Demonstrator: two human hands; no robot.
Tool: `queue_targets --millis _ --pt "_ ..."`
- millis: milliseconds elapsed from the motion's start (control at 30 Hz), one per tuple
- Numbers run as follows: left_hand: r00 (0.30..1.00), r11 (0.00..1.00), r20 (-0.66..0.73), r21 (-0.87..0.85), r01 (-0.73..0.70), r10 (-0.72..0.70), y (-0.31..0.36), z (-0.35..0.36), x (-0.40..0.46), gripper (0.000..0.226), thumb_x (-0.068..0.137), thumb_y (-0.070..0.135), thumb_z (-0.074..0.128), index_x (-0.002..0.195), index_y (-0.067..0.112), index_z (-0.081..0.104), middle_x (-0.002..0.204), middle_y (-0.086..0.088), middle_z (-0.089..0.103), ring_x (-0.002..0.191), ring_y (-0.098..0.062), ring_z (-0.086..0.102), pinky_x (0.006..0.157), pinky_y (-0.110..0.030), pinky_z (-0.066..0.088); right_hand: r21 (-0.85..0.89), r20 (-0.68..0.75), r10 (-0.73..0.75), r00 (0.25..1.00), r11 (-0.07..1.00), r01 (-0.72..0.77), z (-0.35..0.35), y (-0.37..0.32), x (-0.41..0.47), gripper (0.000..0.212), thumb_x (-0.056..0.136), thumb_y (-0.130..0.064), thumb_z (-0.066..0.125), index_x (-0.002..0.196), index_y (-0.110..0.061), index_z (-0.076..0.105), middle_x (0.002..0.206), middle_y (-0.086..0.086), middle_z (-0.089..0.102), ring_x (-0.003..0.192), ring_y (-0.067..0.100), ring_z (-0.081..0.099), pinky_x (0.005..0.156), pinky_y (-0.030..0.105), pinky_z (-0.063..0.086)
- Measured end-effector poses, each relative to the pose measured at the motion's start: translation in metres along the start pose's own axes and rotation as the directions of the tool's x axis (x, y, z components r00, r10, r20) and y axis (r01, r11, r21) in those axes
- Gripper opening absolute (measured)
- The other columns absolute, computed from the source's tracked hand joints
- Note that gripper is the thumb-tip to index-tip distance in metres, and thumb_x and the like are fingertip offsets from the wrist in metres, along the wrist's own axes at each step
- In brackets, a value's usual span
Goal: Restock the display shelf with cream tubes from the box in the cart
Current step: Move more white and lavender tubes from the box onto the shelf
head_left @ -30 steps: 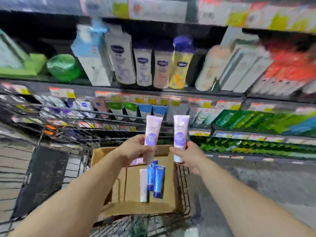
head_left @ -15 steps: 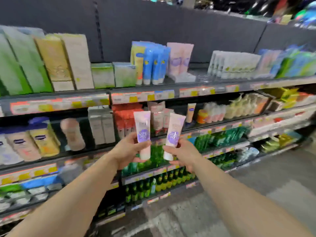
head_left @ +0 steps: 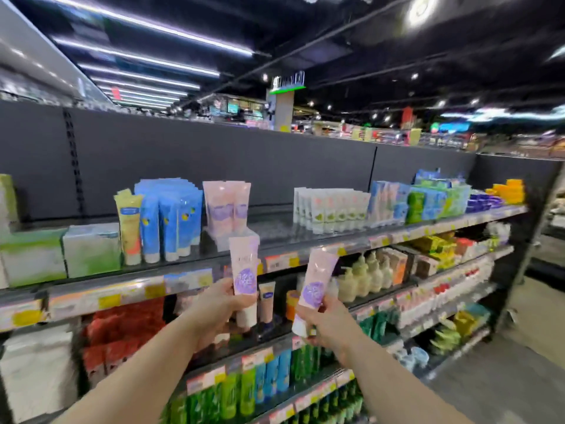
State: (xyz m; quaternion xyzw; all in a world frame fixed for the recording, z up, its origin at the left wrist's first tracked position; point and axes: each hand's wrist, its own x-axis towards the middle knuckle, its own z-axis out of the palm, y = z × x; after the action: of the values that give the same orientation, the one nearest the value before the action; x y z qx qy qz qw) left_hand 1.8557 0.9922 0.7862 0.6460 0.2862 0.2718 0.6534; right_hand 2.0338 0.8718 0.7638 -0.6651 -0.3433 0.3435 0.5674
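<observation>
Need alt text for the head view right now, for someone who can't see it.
Each hand, left hand and right hand, holds one pink cream tube, left tube and right tube, raised toward matching pink tubes on the top shelf.

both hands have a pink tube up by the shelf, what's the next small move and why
Probably lift the left hand and stand its pink tube beside the matching pink tubes on the top shelf: bare shelf lies right of them. The right hand follows with its tube.

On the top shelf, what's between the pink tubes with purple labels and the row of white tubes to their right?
Head view: nothing stands between the pink purple-labelled tubes and the row of white tubes; only bare dark shelf surface shows.
</observation>
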Motion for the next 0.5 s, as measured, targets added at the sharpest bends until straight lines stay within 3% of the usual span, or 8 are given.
queue_targets --millis 100,167,233,300,400,500 --pt "0.999 0.998 -0.001 0.041 -0.055 0.055 0.018 -0.020 0.035 0.034 0.074 0.011 0.075 0.105 0.011 0.060 0.079 -0.003 0.066 0.067 -0.015 0.061 0.066 -0.036 0.053 -0.013 0.021 -0.071 0.997 0.997 0.072 0.005 -0.019 0.041 0.025 0.086 -0.014 0.070 0.107 -0.015 0.056 0.093 0.004 0.065 0.075 0.017 0.064 0.058 0.028 0.053" --pt "0.995 0.993 -0.007 0.057 -0.100 0.101 0.034 -0.033 0.058 0.034 0.075 0.010 0.075 0.105 0.014 0.059 0.081 -0.004 0.067 0.066 -0.017 0.061 0.064 -0.036 0.051 -0.015 0.035 -0.084 0.996 0.996 0.085 0.011 -0.038 0.067 0.027 0.086 -0.013 0.070 0.109 -0.017 0.057 0.096 0.006 0.065 0.076 0.015 0.063 0.056 0.024 0.052" --pt "0.984 0.981 -0.056 0.106 -0.161 0.168 0.047 -0.044 0.080 0.031 0.085 0.007 0.070 0.111 0.018 0.059 0.099 -0.007 0.071 0.081 -0.025 0.066 0.070 -0.039 0.053 -0.032 0.072 -0.126 0.989 0.991 0.129 0.018 -0.055 0.098 0.030 0.084 -0.014 0.072 0.111 -0.018 0.059 0.104 0.009 0.067 0.083 0.019 0.067 0.064 0.029 0.059" --pt "0.965 0.961 -0.118 0.178 -0.210 0.232 0.056 -0.052 0.090 0.029 0.087 0.007 0.067 0.112 0.021 0.060 0.105 -0.002 0.072 0.095 -0.023 0.068 0.082 -0.039 0.055 -0.063 0.070 -0.194 0.978 0.978 0.199 0.025 -0.071 0.119 0.029 0.081 -0.019 0.075 0.107 -0.020 0.062 0.104 0.006 0.069 0.089 0.019 0.067 0.077 0.033 0.059" --pt "0.949 0.950 -0.185 0.228 -0.213 0.257 0.060 -0.067 0.100 0.031 0.086 0.014 0.069 0.114 0.023 0.061 0.105 0.002 0.073 0.099 -0.018 0.068 0.086 -0.034 0.053 -0.136 0.062 -0.289 0.955 0.946 0.295 0.037 -0.094 0.158 0.031 0.081 -0.021 0.075 0.109 -0.015 0.063 0.102 0.001 0.069 0.085 0.011 0.063 0.067 0.014 0.050" --pt "0.931 0.941 -0.244 0.270 -0.205 0.273 0.054 -0.083 0.100 0.029 0.085 0.013 0.070 0.110 0.027 0.065 0.101 0.003 0.074 0.098 -0.018 0.068 0.085 -0.033 0.051 -0.142 0.028 -0.333 0.943 0.932 0.333 0.054 -0.108 0.196 0.036 0.079 -0.020 0.078 0.109 -0.016 0.060 0.101 -0.002 0.068 0.090 0.014 0.064 0.078 0.023 0.053"
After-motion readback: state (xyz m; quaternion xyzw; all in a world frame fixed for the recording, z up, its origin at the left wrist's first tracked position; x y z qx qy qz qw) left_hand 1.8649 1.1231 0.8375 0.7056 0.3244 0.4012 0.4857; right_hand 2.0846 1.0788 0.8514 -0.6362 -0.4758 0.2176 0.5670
